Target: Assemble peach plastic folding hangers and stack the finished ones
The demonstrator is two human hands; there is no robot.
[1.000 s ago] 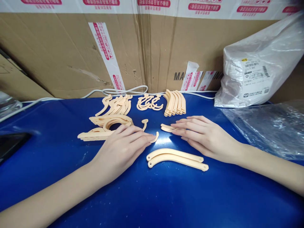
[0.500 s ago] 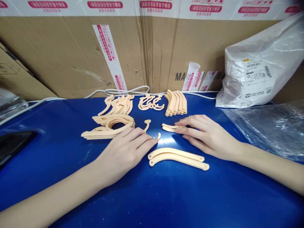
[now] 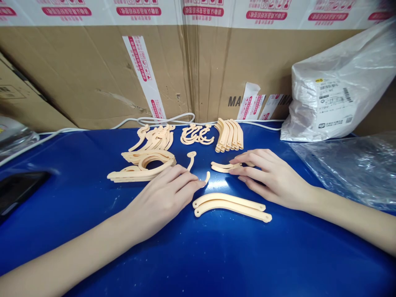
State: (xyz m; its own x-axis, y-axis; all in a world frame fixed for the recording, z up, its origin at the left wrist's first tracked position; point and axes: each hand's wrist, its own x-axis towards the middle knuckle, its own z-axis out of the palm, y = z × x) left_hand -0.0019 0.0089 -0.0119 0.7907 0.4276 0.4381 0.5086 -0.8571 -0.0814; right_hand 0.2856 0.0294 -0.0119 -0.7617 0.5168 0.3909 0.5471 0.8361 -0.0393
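My left hand (image 3: 162,194) lies flat on the blue table (image 3: 198,255), fingers stretched out, its fingertips resting on a small peach plastic piece (image 3: 206,177). My right hand (image 3: 272,175) rests palm down with its fingers slightly curled, the fingertips touching a pair of short curved peach pieces (image 3: 221,166). Two long curved peach strips (image 3: 230,205) lie side by side between and in front of my hands. A thin hook piece (image 3: 191,159) lies just beyond my left fingers.
Stacks of peach parts sit farther back: a flat pile (image 3: 142,165), leaning pieces (image 3: 156,138), hooks (image 3: 196,135) and curved strips (image 3: 230,135). Cardboard boxes (image 3: 173,70) form the back wall, with a white cable (image 3: 93,126). Plastic bags (image 3: 337,97) lie right, a dark phone (image 3: 17,187) left.
My right hand's fingers have curled back a little over the short curved pieces. My left hand stays nearly still on the small piece. The view shifted slightly.
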